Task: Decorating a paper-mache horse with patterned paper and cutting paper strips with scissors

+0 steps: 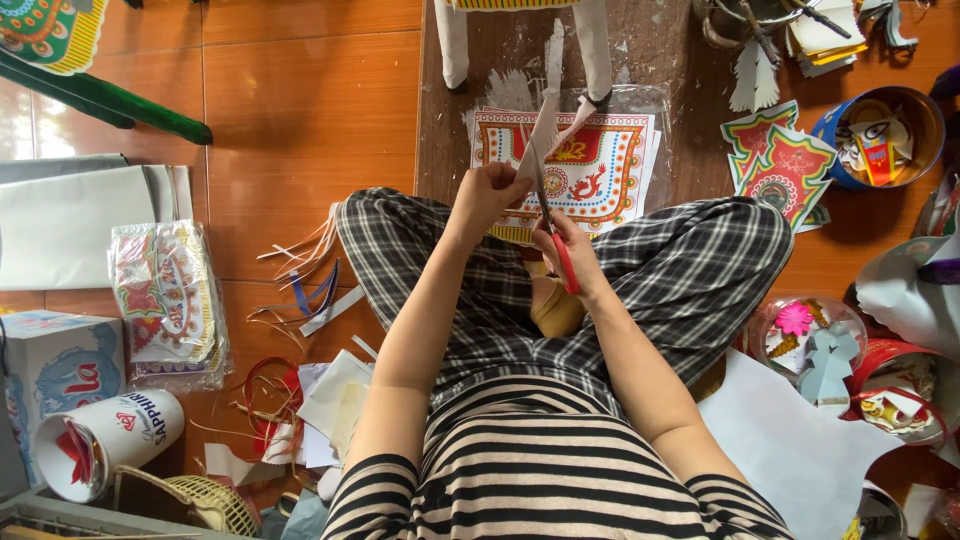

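Note:
My left hand (487, 196) holds a white paper cut-out (545, 130) up over my crossed legs. My right hand (570, 250) grips red-handled scissors (552, 222), whose blades point up into the lower edge of that paper. Just beyond my hands a stack of printed sheets (600, 165) with red, yellow and green ornament lies on a dark wooden board (670, 60).
Paper strips and scraps (305, 285) litter the tiled floor at my left knee. A bagged stack of prints (165, 300), a white cup (110, 440) and a box lie left. Cut-outs (780, 160), a blue tub (885, 135) and bowls of trimmings (810, 340) crowd the right.

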